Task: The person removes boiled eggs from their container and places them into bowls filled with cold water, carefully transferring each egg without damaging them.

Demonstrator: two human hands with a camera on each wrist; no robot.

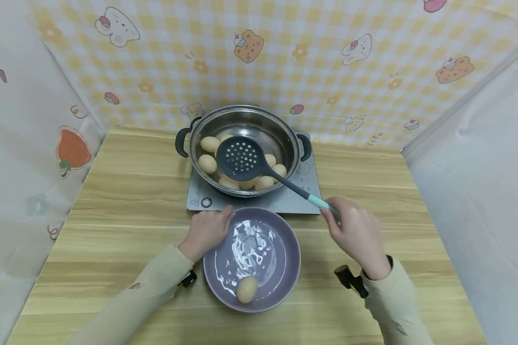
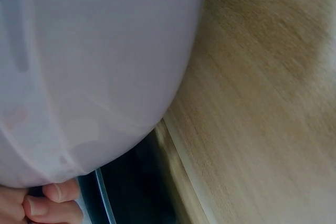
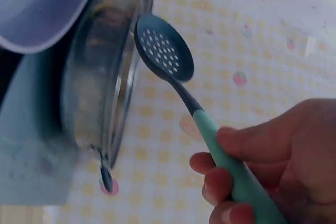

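Note:
My right hand [image 1: 358,235] grips the mint-green handle of a dark slotted ladle [image 3: 165,51]. The ladle's perforated head is over the steel pot [image 1: 291,160], and in the right wrist view no egg shows on it. Several light brown eggs [image 1: 207,164] lie in the pot, partly hidden behind the ladle head. With curled fingers my left hand [image 1: 209,230] holds the upper left rim of a purple bowl [image 1: 289,249]. One egg [image 1: 246,289] lies near the front of that bowl, which has a glossy inside. The left wrist view shows the bowl's outer wall [image 2: 115,66] and fingertips [image 2: 60,190] at its rim.
The pot has two black side handles [image 1: 304,146] and stands on a grey induction cooker [image 1: 300,201] behind the bowl. The wooden table [image 1: 125,191] backs onto a yellow checked cloth [image 1: 285,62]. White sheets [image 1: 492,158] hang at both sides.

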